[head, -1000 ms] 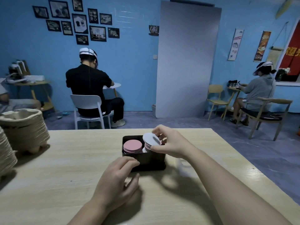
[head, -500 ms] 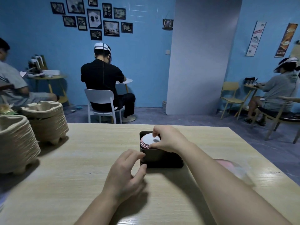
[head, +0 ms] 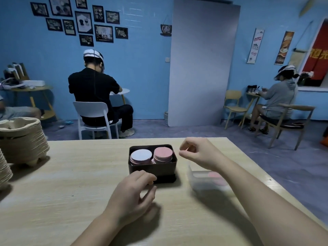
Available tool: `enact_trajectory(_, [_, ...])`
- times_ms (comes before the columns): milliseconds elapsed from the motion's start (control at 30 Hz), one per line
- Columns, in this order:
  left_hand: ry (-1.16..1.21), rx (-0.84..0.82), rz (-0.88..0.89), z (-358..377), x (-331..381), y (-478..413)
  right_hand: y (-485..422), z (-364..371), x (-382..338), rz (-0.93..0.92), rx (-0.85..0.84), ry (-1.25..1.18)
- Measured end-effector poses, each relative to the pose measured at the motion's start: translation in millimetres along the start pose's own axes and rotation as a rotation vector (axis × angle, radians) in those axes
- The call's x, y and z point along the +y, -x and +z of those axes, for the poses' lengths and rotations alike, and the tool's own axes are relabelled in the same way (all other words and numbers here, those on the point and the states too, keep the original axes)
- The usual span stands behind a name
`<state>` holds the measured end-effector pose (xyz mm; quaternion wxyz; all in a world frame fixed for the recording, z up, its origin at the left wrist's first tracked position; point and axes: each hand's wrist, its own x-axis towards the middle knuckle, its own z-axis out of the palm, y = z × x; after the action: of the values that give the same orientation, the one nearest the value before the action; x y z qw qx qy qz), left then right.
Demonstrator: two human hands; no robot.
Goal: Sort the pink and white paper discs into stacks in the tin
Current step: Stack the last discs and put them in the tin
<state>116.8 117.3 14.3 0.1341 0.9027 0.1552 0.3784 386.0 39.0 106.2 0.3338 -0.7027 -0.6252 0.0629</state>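
A dark rectangular tin [head: 152, 168] sits in the middle of the wooden table [head: 71, 183]. Inside it stand two stacks of paper discs: the left stack [head: 141, 157] has a white disc on top, the right stack [head: 163, 154] has a pink one on top. My left hand [head: 131, 196] rests on the table at the tin's near left corner, its fingertips touching the wall. To the right of the tin, just above the table, hovers my right hand [head: 198, 154], fingers loosely curled and holding nothing.
A clear plastic box [head: 207, 180] with pink discs in it lies on the table under my right forearm. Stacks of pulp trays [head: 23, 141] stand at the table's left edge. Several people sit at small tables behind.
My right hand let go of the white disc on the left stack and drew back to the right of the tin. The camera view swung, and the left hand stayed by the tin.
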Motion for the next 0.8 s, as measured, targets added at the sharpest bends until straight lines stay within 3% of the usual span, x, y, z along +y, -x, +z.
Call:
enact_trajectory(233, [-0.008, -0.077, 0.105, 47.1, 37.7, -38.7, 50.4, -43.8, 60.8, 0.057, 0.019, 0.117])
enact_trajectory(400, [0.036, -0.164, 0.144, 80.1, 52.5, -61.0, 60.2, -62.6, 87.3, 0.157, -0.085, 0.287])
enact_trajectory(500, [0.04, -0.162, 0.15, 90.6, 50.7, -65.5, 59.3, -63.9, 91.7, 0.196, -0.154, 0.404])
enact_trajectory(800, [0.109, -0.137, 0.118, 98.1, 44.3, -61.8, 43.8, -46.4, 103.9, 0.209, -0.138, 0.663])
